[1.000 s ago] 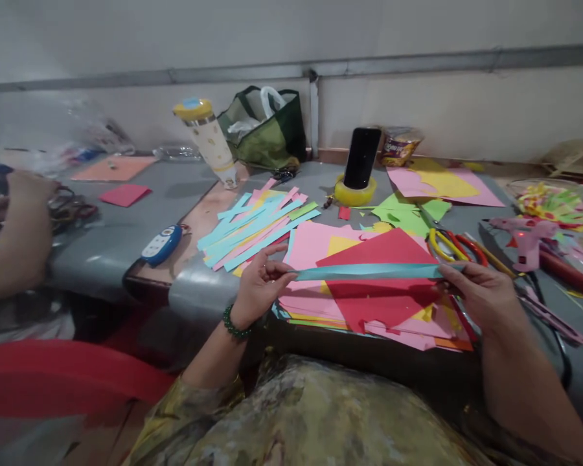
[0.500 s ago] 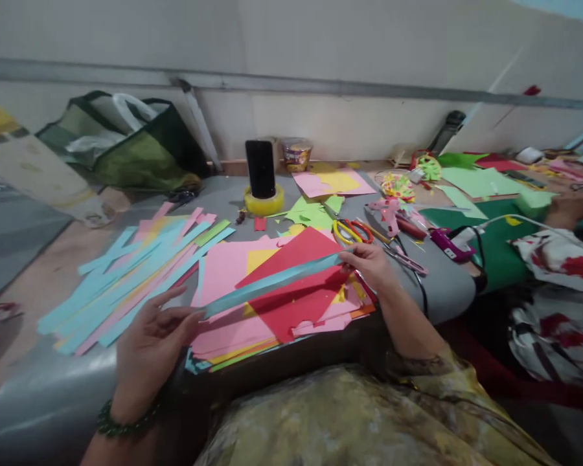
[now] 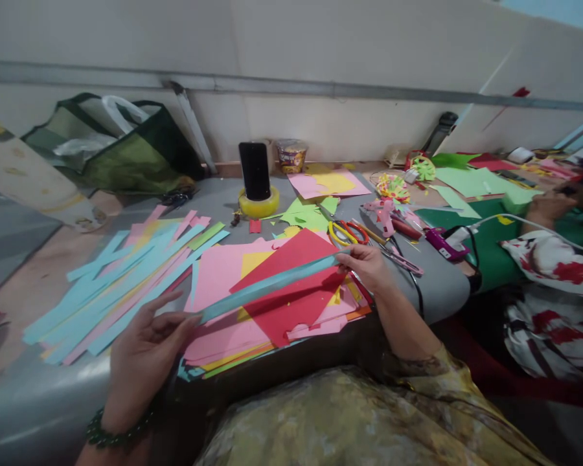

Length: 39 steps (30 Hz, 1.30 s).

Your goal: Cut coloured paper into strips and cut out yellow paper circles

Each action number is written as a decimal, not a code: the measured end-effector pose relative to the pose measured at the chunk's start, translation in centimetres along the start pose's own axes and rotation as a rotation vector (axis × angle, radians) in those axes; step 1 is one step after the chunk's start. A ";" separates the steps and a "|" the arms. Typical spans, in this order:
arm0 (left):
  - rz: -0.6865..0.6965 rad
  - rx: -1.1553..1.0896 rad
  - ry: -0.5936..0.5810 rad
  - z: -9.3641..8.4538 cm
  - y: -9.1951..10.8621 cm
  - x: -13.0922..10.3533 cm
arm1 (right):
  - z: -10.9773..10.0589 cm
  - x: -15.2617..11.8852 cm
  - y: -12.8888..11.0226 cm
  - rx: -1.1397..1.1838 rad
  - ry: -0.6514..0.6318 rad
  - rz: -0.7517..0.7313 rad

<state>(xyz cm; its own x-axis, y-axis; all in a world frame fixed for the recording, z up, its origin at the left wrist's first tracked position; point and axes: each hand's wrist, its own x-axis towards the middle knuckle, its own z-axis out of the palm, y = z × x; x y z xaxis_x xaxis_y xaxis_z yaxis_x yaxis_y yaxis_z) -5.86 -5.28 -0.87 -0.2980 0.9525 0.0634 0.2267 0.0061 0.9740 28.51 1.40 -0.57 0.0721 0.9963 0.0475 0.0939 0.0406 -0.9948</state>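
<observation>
A blue paper strip (image 3: 272, 283) is stretched between both hands, slanting up to the right. My left hand (image 3: 150, 349), with a green bead bracelet, pinches its lower left end. The upper right end is pinched between the fingertips of my right hand (image 3: 369, 265). Under the strip lies a red sheet (image 3: 291, 310) on a pile of pink paper (image 3: 214, 272) with other colours at its edges. Many blue, pink and yellow strips (image 3: 126, 278) are spread left of the pile.
Behind the pile, a phone (image 3: 255, 171) stands in a yellow tape roll (image 3: 258, 206). Scissors (image 3: 342, 233), a pink glue gun (image 3: 381, 213) and a purple socket block (image 3: 444, 246) lie to the right. Another person's hands (image 3: 548, 206) are at far right; a green bag (image 3: 146, 149) stands back left.
The view has shifted slightly, so most things sit a little further left. Both hands still hold the blue strip in nearly the same pose.
</observation>
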 end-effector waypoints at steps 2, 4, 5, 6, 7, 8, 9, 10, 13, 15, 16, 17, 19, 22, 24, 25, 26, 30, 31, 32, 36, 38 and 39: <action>0.003 -0.004 0.003 -0.1 -0.2 0.0 | 0.0 0.0 0.0 -0.006 -0.003 0.007; 0.013 -0.003 0.004 -0.2 -0.4 0.0 | 0.0 0.0 0.0 -0.007 -0.004 0.018; 0.018 -0.002 -0.001 -0.2 -0.5 0.0 | -0.1 0.0 0.0 -0.007 -0.001 0.024; 0.023 -0.002 -0.012 -0.3 -0.6 0.0 | -0.1 0.0 0.0 -0.008 0.005 0.029; 0.026 0.000 -0.027 -0.3 -0.6 0.1 | -0.1 0.0 0.1 -0.010 0.011 0.034; 0.031 0.004 -0.039 -0.3 -0.6 0.1 | -0.1 0.0 0.1 -0.010 0.017 0.037; 0.037 0.009 -0.050 -0.3 -0.6 0.1 | -0.1 0.1 0.2 -0.009 0.022 0.039; 0.041 0.016 -0.058 -0.3 -0.5 0.2 | -0.1 0.1 0.2 -0.005 0.024 0.041; 0.053 0.041 -0.069 -0.1 -0.2 0.3 | 0.0 0.1 0.3 0.013 0.044 0.052; 0.060 0.054 -0.084 -0.1 -0.1 0.3 | 0.1 0.1 0.2 0.011 0.056 0.064; 0.064 0.061 -0.094 -0.1 -0.1 0.3 | 0.1 0.0 0.1 0.004 0.058 0.068; 0.069 0.068 -0.101 -0.1 -0.1 0.4 | 0.1 0.0 0.0 -0.009 0.053 0.071; 0.078 0.095 -0.120 0.0 -0.2 0.5 | 0.1 -0.1 -0.3 -0.057 0.030 0.071; 0.126 0.167 -0.159 -0.1 -0.5 0.9 | 0.1 -0.1 -0.3 -0.181 -0.024 0.048; 0.171 0.245 -0.197 -0.2 -0.7 1.2 | 0.1 0.0 0.1 -0.289 -0.045 0.008; 0.189 0.294 -0.219 -0.2 -0.8 1.4 | 0.1 0.1 0.3 -0.357 -0.047 -0.020; 0.202 0.346 -0.241 -0.3 -0.9 1.5 | 0.1 0.2 0.6 -0.436 -0.046 -0.051; 0.238 0.528 -0.313 -0.3 -1.0 1.7 | 0.4 0.5 0.9 -0.799 -0.045 -0.098; 0.244 0.558 -0.333 -0.3 -0.9 1.7 | 0.5 0.5 0.9 -0.875 -0.054 -0.081; 0.248 0.584 -0.355 -0.3 -0.9 1.8 | 0.6 0.5 0.7 -0.942 -0.063 -0.060; 0.273 0.654 -0.441 -0.3 -0.8 2.0 | 1.0 0.4 0.2 -1.114 -0.099 -0.004; 0.307 0.692 -0.481 -0.3 -1.0 2.2 | 1.1 0.3 0.2 -1.155 -0.121 -0.009; 0.329 0.715 -0.498 -0.3 -1.1 2.3 | 1.1 0.3 0.2 -1.173 -0.134 -0.009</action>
<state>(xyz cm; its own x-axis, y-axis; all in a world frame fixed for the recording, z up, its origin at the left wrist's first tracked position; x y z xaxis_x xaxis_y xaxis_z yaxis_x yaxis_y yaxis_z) -7.10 -3.23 -1.75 0.2777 0.9594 0.0503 0.7955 -0.2590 0.5477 27.51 1.79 -0.84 -0.0316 0.9992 -0.0250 0.9539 0.0227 -0.2994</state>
